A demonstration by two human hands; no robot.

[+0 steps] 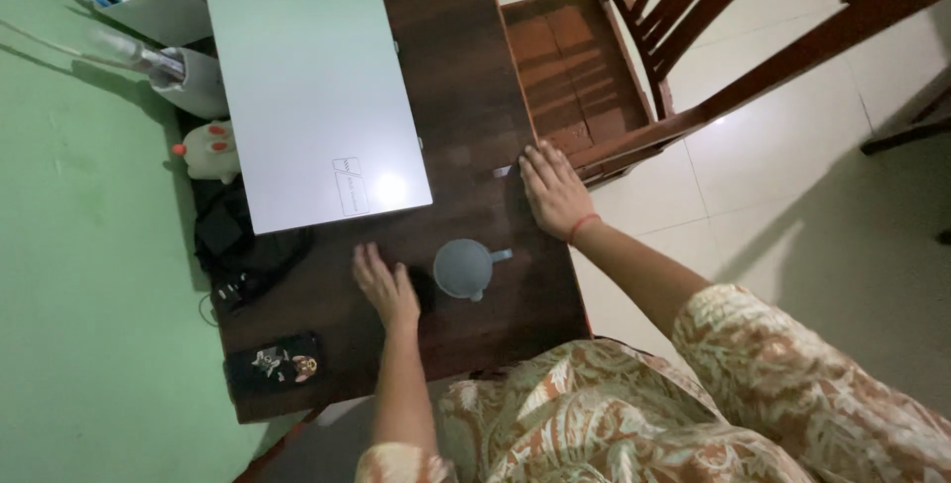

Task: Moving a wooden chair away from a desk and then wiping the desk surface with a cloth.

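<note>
Jug near the front of the dark table, between both hands, spout toward the wearer, short handle pointing right. Translucent grey plastic by the look: probably light, stiff, a little slick, unlikely to break; contents not discernible. Best grip likely the side handle, or around the body.

Left hand flat on the wood just left of the jug, fingers spread, holding nothing. Right hand flat at the table's right edge, open, also empty, red band at the wrist.

Closed laptop close behind, phone at the front left corner, black cables by the wall. Chair tight against the right edge. Open room only around the jug and the strip right of the laptop.
</note>
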